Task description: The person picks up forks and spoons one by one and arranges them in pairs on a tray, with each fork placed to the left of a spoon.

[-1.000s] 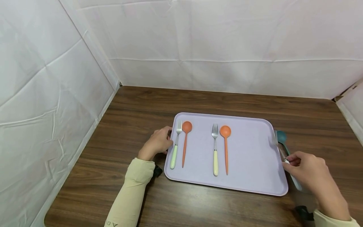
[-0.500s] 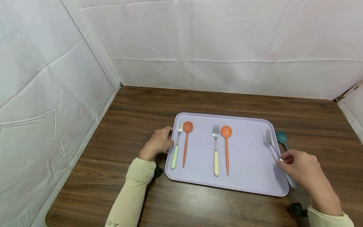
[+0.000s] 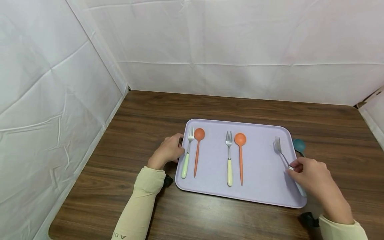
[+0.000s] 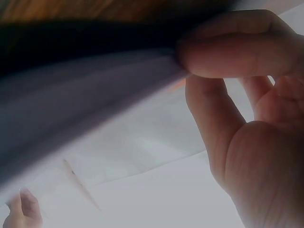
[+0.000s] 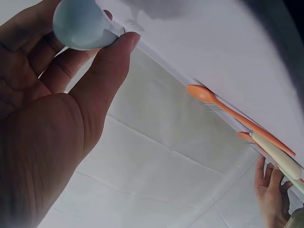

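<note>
In the head view, my right hand pinches a fork by its pale blue handle, over the right part of a lavender tray. The handle's rounded end shows large in the right wrist view. My left hand holds the tray's left rim between thumb and fingers, seen closely in the left wrist view. On the tray's left lie a green-handled fork and a red-orange spoon. Near the middle are a yellow-handled fork and an orange spoon.
A teal spoon lies just off the tray's right edge, its handle largely hidden by my right hand. Brown wooden table surrounds the tray. White sheeting stands along the back and sides.
My right hand has moved left with the fork, from above the teal spoon and the tray's right rim to over the tray. The left hand has stayed at the left rim.
</note>
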